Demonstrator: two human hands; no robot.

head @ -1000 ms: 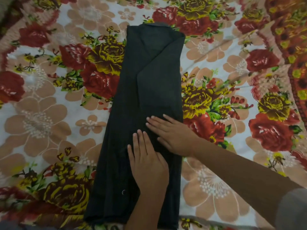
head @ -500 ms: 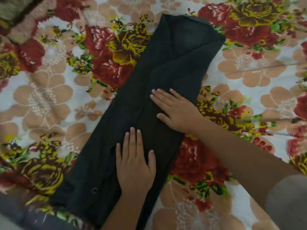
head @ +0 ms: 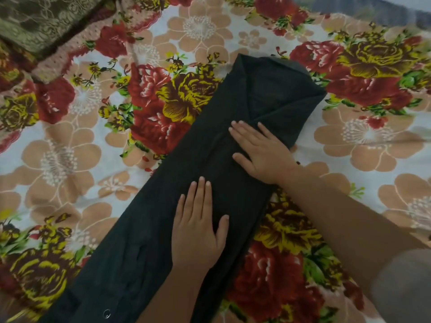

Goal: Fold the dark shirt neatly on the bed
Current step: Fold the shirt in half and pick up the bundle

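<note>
Now: dark shirt [head: 158, 224] lies on floral bedsheet [head: 70, 159] as one long narrow strip, both sides folded in. It runs diag. from the collar end [head: 275, 89] at far right to the hem at the lower-left edge of view.

L hand [head: 198, 224]: flat, palm down, fingers straight & close together, pressing on mid-strip.
R hand [head: 258, 150]: flat, fingers straight, pressing just below the collar V, where the two side flaps cross.
Neither hand grips any cloth.

Step in hand (judgement): smoothing the strip before the hem-to-collar fold. Approx. halfway thru the task.

To do it well:
- Keep R hand as anchor on the flap crossing so the overlap doesn't slide open.
- Sweep L hand toward the hem w/ light, even pressure. Small wrinkles [head: 140, 250] show below it and need pushing out.
- Check the long edges run parallel. The strip looks wider at the hem end, so tuck it in if so.
- Soft sheet may ruck under the shirt, so press down rather than drag.

Small metal ring [head: 106, 313] sits near the hem. Olive patterned cloth [head: 35, 19] far left, well apart.
</note>
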